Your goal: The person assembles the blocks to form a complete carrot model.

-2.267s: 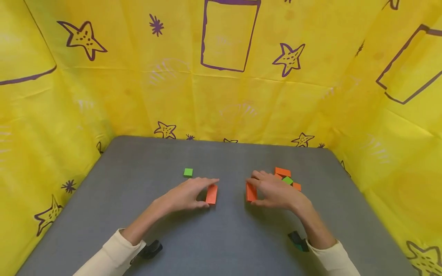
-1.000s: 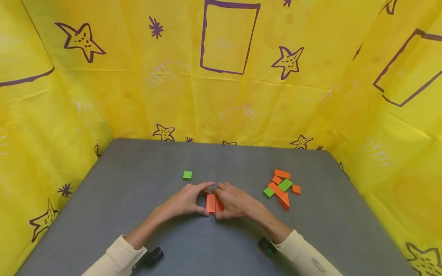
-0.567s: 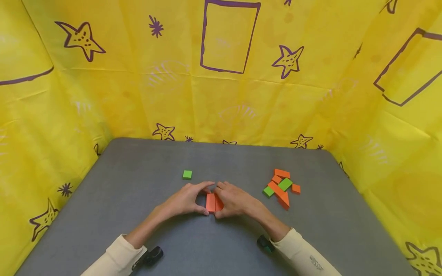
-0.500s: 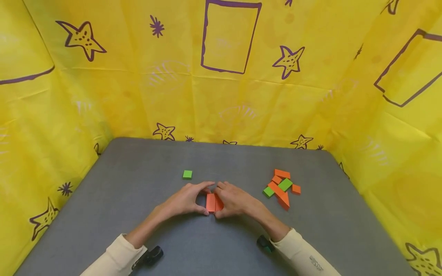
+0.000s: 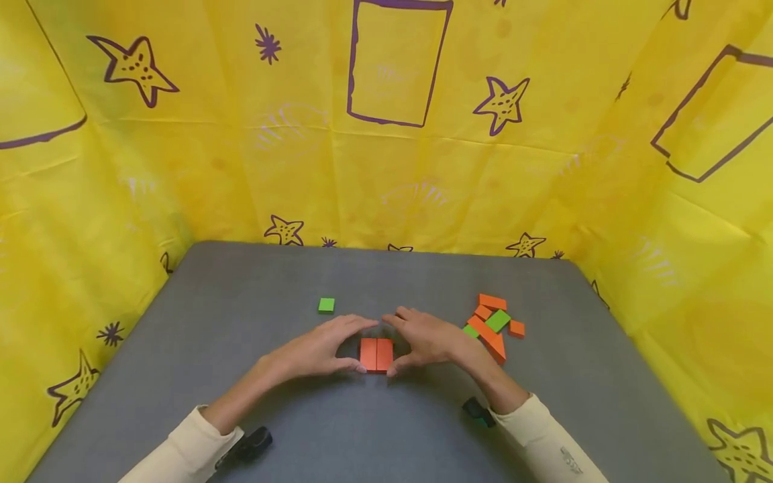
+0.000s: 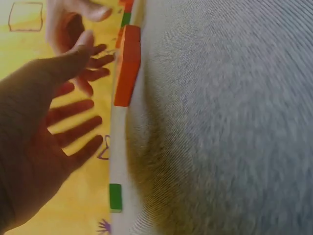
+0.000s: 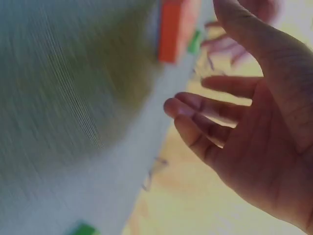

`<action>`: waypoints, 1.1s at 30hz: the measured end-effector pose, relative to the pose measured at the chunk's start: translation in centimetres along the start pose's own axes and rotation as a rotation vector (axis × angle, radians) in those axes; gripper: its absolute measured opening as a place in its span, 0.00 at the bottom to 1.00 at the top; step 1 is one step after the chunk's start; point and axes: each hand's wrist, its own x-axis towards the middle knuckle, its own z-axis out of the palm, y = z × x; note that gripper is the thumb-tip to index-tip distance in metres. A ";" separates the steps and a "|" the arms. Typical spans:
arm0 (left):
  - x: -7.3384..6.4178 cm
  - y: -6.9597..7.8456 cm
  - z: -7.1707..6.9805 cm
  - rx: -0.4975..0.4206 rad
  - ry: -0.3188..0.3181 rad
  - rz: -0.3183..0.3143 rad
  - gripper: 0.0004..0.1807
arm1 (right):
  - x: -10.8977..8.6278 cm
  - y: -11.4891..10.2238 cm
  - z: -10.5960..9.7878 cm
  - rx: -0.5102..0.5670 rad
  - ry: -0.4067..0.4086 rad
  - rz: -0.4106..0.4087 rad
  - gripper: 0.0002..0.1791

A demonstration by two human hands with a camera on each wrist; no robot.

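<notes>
Two orange rectangular blocks, a left block [image 5: 368, 354] and a right block [image 5: 384, 354], lie flat side by side on the grey table, touching along their long edges. My left hand [image 5: 329, 345] curves around their left side with its fingers spread, holding nothing. On the other side my right hand [image 5: 430, 342] stands off the right block, its thumb and fingers apart. In the left wrist view a gap shows between the left hand [image 6: 54, 127] and an orange block [image 6: 129, 68]. The right wrist view shows the right hand [image 7: 259, 132] clear of the orange block [image 7: 170, 32].
A green square block [image 5: 327, 305] lies alone behind the left hand. Right of the hands is a loose cluster of orange blocks [image 5: 492, 302] and green blocks [image 5: 498, 320], with an orange triangular block [image 5: 495, 347] in front. A yellow patterned cloth [image 5: 386, 181] stands around the grey table [image 5: 374, 429].
My right hand brought its orange block leftward against the other one, then let go and drew back to the right. My left hand has come off its block and stays beside it.
</notes>
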 end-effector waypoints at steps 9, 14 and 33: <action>-0.1 0.5 0.6 0.270 -0.100 0.291 0.22 | -4.7 4.7 -5.8 0.021 0.031 0.020 0.31; 0.0 0.6 0.6 0.320 -0.153 0.305 0.20 | -6.9 8.1 -7.8 0.113 0.027 0.025 0.25; 0.9 1.2 0.3 0.248 -0.157 0.269 0.14 | -8.4 17.4 -4.4 0.102 -0.019 0.180 0.44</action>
